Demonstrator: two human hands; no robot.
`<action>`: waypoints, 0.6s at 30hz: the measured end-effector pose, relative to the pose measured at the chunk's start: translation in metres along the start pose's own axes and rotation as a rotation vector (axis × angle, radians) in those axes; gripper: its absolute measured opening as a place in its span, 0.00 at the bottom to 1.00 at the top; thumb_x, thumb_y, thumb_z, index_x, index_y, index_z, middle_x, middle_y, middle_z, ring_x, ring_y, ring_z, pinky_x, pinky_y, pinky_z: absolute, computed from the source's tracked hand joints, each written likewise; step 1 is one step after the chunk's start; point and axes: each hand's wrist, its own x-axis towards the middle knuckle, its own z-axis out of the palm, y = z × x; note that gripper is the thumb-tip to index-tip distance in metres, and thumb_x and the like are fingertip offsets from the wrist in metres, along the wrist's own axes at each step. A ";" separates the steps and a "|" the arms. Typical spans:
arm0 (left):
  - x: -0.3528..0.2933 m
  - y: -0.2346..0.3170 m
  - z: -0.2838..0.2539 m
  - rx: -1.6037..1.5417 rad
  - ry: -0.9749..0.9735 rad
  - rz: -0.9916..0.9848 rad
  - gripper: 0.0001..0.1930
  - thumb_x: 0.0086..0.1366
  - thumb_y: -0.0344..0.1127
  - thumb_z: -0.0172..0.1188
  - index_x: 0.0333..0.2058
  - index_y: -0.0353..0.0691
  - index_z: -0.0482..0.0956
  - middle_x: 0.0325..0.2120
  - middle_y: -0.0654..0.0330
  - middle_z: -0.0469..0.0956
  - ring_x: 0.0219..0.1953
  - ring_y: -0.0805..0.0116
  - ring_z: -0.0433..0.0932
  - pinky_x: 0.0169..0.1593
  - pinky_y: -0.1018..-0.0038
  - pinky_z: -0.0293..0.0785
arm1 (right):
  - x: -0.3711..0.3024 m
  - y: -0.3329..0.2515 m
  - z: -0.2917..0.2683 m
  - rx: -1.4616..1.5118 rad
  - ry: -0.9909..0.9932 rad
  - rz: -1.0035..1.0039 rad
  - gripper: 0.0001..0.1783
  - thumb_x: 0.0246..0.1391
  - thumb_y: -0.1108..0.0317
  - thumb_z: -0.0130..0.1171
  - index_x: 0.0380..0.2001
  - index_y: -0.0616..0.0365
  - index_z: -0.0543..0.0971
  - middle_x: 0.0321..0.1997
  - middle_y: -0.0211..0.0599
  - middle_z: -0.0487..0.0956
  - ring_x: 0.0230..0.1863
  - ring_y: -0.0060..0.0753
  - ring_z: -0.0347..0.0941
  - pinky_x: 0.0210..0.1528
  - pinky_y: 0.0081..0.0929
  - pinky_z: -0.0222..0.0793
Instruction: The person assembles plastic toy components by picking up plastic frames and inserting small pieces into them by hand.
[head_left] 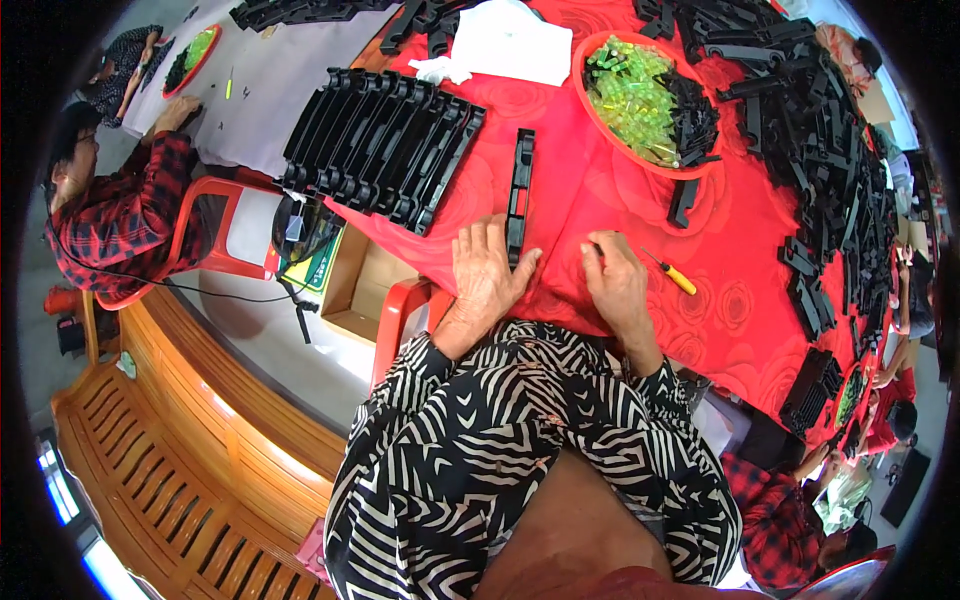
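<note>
A long, narrow black plastic strip part [518, 190] lies lengthwise on the red tablecloth in front of me. My left hand [483, 270] is at its near end, with the fingers along its left side and the thumb on the right, steadying it. To the right, my right hand [617, 285] is held closed, thumb against curled fingers. A dark bit shows at those fingertips, too small to name. Just right of that hand lies a screwdriver with a yellow handle [681, 279]. A row of similar black strip parts [385, 145] sits side by side at the left.
An orange-red basin [590, 112] holds yellow-green transparent pieces and small black parts. Heaped black plastic parts [820, 150] cover the table's right side. White paper [512, 45] lies at the back. A red chair [395, 315] and a cardboard box [362, 285] stand at the left. Other people sit nearby.
</note>
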 end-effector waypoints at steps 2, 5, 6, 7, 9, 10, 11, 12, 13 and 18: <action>0.000 -0.001 0.009 0.029 -0.007 0.014 0.30 0.50 0.47 0.60 0.46 0.32 0.66 0.40 0.48 0.69 0.42 0.52 0.66 0.43 0.59 0.62 | 0.007 0.008 -0.011 -0.009 0.052 -0.009 0.07 0.49 0.70 0.54 0.33 0.60 0.72 0.31 0.44 0.73 0.31 0.49 0.72 0.30 0.38 0.68; -0.005 -0.006 0.010 0.042 0.023 0.005 0.30 0.51 0.45 0.59 0.48 0.31 0.64 0.40 0.48 0.69 0.42 0.51 0.66 0.43 0.60 0.62 | 0.026 0.011 -0.030 -0.050 0.154 -0.044 0.06 0.50 0.71 0.53 0.32 0.61 0.73 0.32 0.45 0.74 0.32 0.47 0.71 0.34 0.36 0.68; -0.012 -0.009 0.004 0.029 0.053 -0.005 0.29 0.52 0.42 0.58 0.49 0.31 0.64 0.40 0.48 0.69 0.41 0.51 0.66 0.42 0.60 0.62 | 0.036 0.006 -0.036 -0.099 0.172 -0.073 0.06 0.50 0.71 0.53 0.32 0.61 0.73 0.32 0.45 0.74 0.33 0.47 0.71 0.35 0.36 0.68; -0.011 -0.005 0.003 -0.047 0.067 0.013 0.28 0.53 0.41 0.57 0.50 0.32 0.64 0.40 0.48 0.69 0.41 0.52 0.66 0.42 0.61 0.62 | 0.045 0.007 -0.046 -0.172 0.206 -0.089 0.06 0.51 0.71 0.53 0.32 0.61 0.73 0.31 0.45 0.74 0.33 0.47 0.71 0.35 0.36 0.68; -0.013 -0.003 0.007 -0.019 0.110 0.063 0.25 0.51 0.38 0.58 0.49 0.39 0.67 0.40 0.52 0.69 0.39 0.54 0.66 0.41 0.62 0.61 | 0.063 0.022 -0.054 -0.272 0.234 -0.105 0.05 0.51 0.71 0.52 0.32 0.60 0.73 0.30 0.45 0.73 0.32 0.47 0.71 0.34 0.37 0.67; -0.012 0.000 0.007 0.012 0.070 0.082 0.25 0.51 0.39 0.58 0.49 0.41 0.68 0.41 0.52 0.67 0.39 0.55 0.66 0.40 0.61 0.61 | 0.073 0.029 -0.058 -0.302 0.224 -0.095 0.06 0.51 0.71 0.52 0.33 0.59 0.73 0.31 0.45 0.73 0.32 0.48 0.70 0.33 0.39 0.67; -0.013 -0.001 0.007 0.044 0.072 0.121 0.26 0.51 0.40 0.58 0.50 0.40 0.67 0.42 0.51 0.66 0.39 0.55 0.65 0.40 0.60 0.61 | 0.085 0.032 -0.060 -0.323 0.210 -0.091 0.06 0.52 0.70 0.51 0.33 0.59 0.72 0.31 0.46 0.72 0.31 0.49 0.70 0.33 0.41 0.67; -0.014 -0.004 0.015 0.056 0.057 0.128 0.27 0.51 0.40 0.58 0.51 0.39 0.66 0.42 0.50 0.66 0.39 0.55 0.65 0.39 0.61 0.61 | 0.097 0.035 -0.059 -0.296 0.205 -0.122 0.06 0.52 0.70 0.51 0.33 0.59 0.72 0.31 0.46 0.72 0.31 0.49 0.70 0.33 0.41 0.67; -0.016 -0.006 0.016 0.064 0.036 0.135 0.28 0.51 0.41 0.57 0.51 0.38 0.65 0.42 0.50 0.66 0.39 0.56 0.65 0.39 0.61 0.61 | 0.107 0.038 -0.058 -0.403 0.130 -0.060 0.07 0.52 0.69 0.51 0.34 0.59 0.71 0.32 0.47 0.72 0.32 0.51 0.71 0.32 0.43 0.67; -0.015 -0.006 0.010 0.136 -0.021 0.154 0.29 0.50 0.41 0.57 0.50 0.34 0.64 0.43 0.48 0.65 0.40 0.56 0.65 0.39 0.63 0.60 | 0.149 0.070 -0.032 -0.660 -0.131 0.060 0.11 0.48 0.67 0.55 0.34 0.60 0.70 0.34 0.53 0.72 0.33 0.58 0.72 0.31 0.48 0.68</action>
